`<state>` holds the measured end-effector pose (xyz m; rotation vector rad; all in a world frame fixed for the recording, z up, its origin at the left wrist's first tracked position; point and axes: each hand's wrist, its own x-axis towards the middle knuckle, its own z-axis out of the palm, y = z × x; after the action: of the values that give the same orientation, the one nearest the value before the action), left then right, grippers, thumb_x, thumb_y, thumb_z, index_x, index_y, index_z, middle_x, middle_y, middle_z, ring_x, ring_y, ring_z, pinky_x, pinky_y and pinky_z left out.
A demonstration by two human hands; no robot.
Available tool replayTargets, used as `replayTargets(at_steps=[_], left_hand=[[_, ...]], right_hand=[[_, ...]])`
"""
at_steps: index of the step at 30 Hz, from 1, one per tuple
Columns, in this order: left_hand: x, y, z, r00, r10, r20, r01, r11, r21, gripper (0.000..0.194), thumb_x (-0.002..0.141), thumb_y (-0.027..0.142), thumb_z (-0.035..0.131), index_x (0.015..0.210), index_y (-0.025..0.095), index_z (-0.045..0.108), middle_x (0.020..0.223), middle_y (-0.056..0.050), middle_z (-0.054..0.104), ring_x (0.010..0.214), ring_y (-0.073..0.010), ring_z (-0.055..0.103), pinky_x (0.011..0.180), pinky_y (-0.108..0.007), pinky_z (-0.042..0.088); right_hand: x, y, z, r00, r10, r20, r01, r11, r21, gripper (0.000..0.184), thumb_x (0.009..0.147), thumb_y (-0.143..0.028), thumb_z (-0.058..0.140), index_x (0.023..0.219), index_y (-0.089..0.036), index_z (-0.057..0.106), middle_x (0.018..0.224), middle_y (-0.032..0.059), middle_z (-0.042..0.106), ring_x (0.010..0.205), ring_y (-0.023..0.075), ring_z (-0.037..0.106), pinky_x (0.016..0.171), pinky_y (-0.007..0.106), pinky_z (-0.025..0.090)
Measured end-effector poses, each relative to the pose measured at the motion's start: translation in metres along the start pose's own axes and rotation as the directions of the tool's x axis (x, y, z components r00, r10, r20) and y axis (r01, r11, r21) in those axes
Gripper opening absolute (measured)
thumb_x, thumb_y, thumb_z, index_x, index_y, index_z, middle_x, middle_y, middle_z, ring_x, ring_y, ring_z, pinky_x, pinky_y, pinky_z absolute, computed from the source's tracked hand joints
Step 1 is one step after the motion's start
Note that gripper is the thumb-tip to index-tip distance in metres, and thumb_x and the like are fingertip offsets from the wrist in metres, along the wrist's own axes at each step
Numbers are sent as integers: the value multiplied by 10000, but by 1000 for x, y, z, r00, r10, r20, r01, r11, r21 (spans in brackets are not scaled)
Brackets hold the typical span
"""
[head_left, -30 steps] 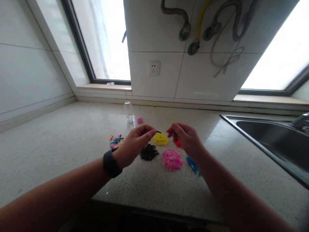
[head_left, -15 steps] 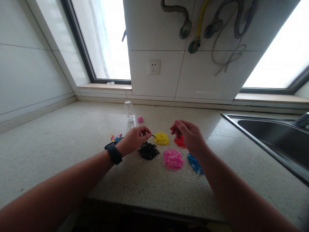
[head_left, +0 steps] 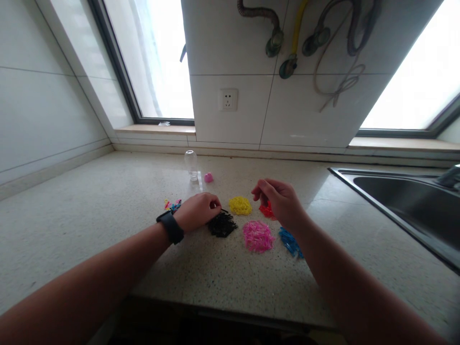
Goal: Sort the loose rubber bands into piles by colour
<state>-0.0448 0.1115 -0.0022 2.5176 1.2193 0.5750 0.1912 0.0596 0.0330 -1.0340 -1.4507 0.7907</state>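
My left hand [head_left: 199, 211], a dark watch on its wrist, is pinched at the upper left edge of a pile of small black rubber bands [head_left: 223, 225]. A dark bit of band shows at its fingertips. Above the red pile [head_left: 266, 211], my right hand [head_left: 278, 199] is closed with fingertips together; anything between them is hidden. A yellow pile [head_left: 240, 205] lies between the hands. Nearer me are a pink pile [head_left: 258, 236] and a blue pile [head_left: 290, 243], the latter partly behind my right forearm. Mixed coloured bands [head_left: 173, 205] lie beyond my left wrist.
A clear bottle [head_left: 191, 165] stands toward the back of the speckled counter [head_left: 108, 206], beside a small pink cap-like piece [head_left: 208, 178]. A steel sink [head_left: 402, 191] is set in at the right. The wall holds a socket [head_left: 228, 99] and hoses.
My left hand has lowered from above the black pile to its edge, and the black band at its fingertips has come down with it. My right hand has hardly moved.
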Motion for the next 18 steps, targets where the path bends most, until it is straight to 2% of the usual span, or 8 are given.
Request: replayTargets(at_steps=[7, 13, 18], left_hand=[[-1, 4, -1, 999, 26, -24, -25, 999, 42, 244, 856, 260, 528, 924, 193, 752, 903, -80, 719, 837, -207, 640, 799, -334, 474], [-1, 10, -3, 994, 106, 8, -106, 994, 38, 286, 872, 213, 503, 943, 210, 781, 906, -75, 713, 895, -206, 636, 885, -350, 466], [-3, 13, -3, 991, 136, 3, -136, 990, 35, 284, 881, 205, 506, 918, 219, 788, 896, -72, 694, 898, -207, 624, 884, -349, 466]], right_hand=[[0, -2, 1, 1000, 16, -2, -16, 1000, -9, 383, 861, -479, 575, 666, -163, 672, 577, 27, 622, 461, 84, 441, 417, 227, 321], [0, -1, 1, 1000, 8, 26, -8, 1000, -14, 382, 878, -461, 557, 673, -159, 669, 578, 19, 615, 460, 84, 452, 427, 229, 322], [0, 0, 1, 999, -2, 39, 2, 1000, -14, 380, 887, -449, 556, 676, -155, 671, 579, 18, 615, 463, 81, 448, 432, 228, 320]])
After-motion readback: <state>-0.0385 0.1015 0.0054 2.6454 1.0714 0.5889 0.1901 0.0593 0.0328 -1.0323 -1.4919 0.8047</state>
